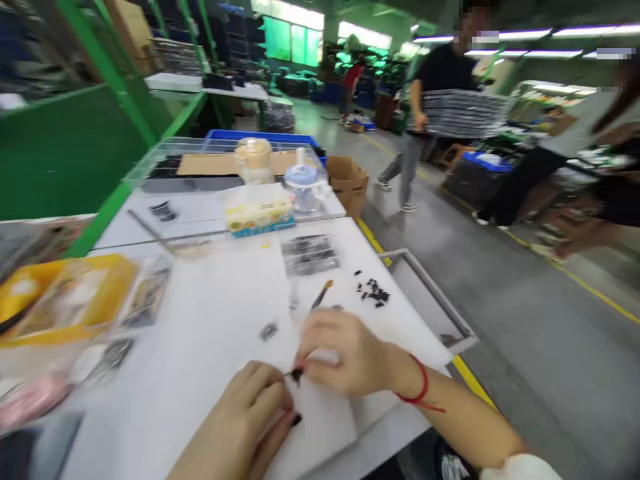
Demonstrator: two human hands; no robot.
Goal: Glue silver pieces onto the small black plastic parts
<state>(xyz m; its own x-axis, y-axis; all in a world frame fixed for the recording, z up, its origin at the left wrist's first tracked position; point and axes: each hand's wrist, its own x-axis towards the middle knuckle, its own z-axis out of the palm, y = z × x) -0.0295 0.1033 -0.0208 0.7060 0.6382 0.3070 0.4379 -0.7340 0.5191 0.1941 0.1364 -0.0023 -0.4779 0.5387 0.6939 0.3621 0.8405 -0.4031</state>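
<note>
At the near side of the white table, my right hand (345,350) pinches a small black part (297,375) between thumb and forefinger. My left hand (253,410) is close beside it, its fingers curled together near the same part. A dark bit shows at the left fingertips, too blurred to name. Beyond my right hand lies a dark tool with a tan end (321,294). To its right is a scattered pile of small black pieces (374,292). A little grey-black cluster (269,331) rests on the table above my left hand.
A clear bag of dark parts (310,254) and a tissue pack (260,212) lie farther back. Behind them stand a blue-lidded bottle (302,187) and a beige-lidded jar (254,160). A yellow bin (107,290) is at left. People stand in the aisle at right.
</note>
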